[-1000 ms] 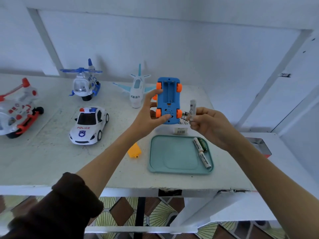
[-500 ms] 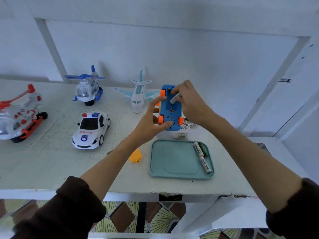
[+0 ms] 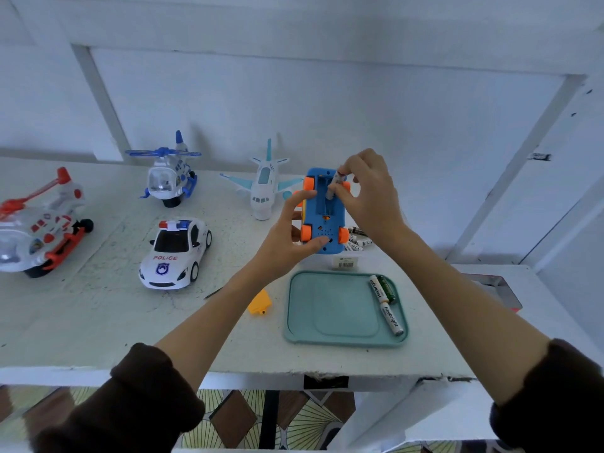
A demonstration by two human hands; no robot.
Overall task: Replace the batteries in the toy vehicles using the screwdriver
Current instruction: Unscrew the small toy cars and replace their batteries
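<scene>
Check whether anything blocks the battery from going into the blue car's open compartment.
Nothing visible does. The right hand pinches the battery right at the open compartment of the blue car, which the left hand holds underside up.

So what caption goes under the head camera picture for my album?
Left hand holds the upturned blue toy car while right hand fits a battery.

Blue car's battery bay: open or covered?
Open: the blue car is held underside-up, its recess exposed, while the right hand pinches a battery into it.
</scene>
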